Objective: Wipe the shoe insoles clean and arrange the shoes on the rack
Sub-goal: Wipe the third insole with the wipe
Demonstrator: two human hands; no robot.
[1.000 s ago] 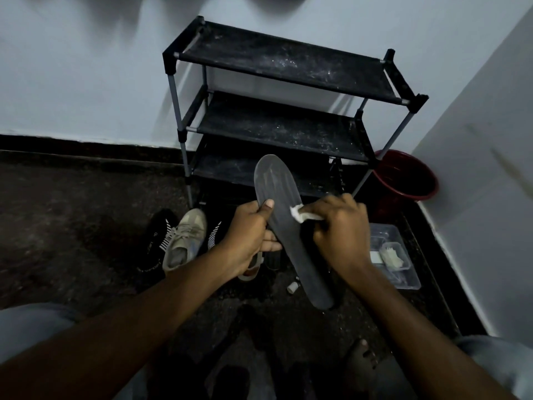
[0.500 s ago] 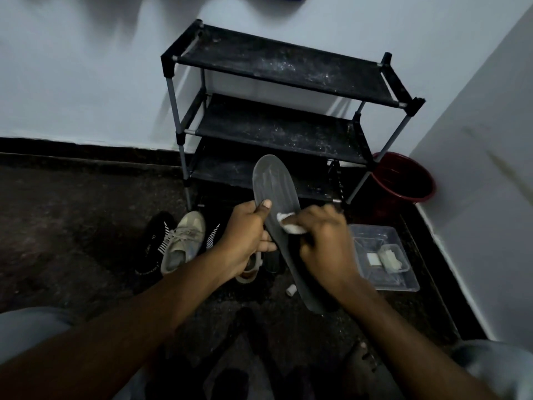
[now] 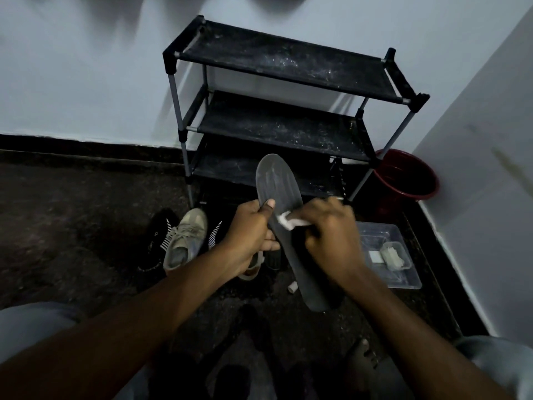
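**Insole in hand, wipe on its middle**

Nearest, both bare forearms reach forward from 6 o'clock. The left hand (image 3: 251,230) grips the dark insole (image 3: 275,180) by its left edge, thumb on the face and fingers curled behind. The right hand (image 3: 331,233) pinches a small white wipe (image 3: 287,222) against the insole's middle.

The insole is held off the floor, toe end at 12 o'clock and heel at 5 o'clock. On the floor at 6 o'clock lies a small white scrap (image 3: 292,287), perhaps a used wipe.

At 9 o'clock of the hands a beige sneaker (image 3: 186,238) lies just beside a black shoe (image 3: 155,243). At 3 o'clock sits a clear plastic box (image 3: 372,232). Beyond, at 12 o'clock, the black shoe rack (image 3: 277,62) stands against the wall, with a red bucket (image 3: 403,176) at 2 o'clock.
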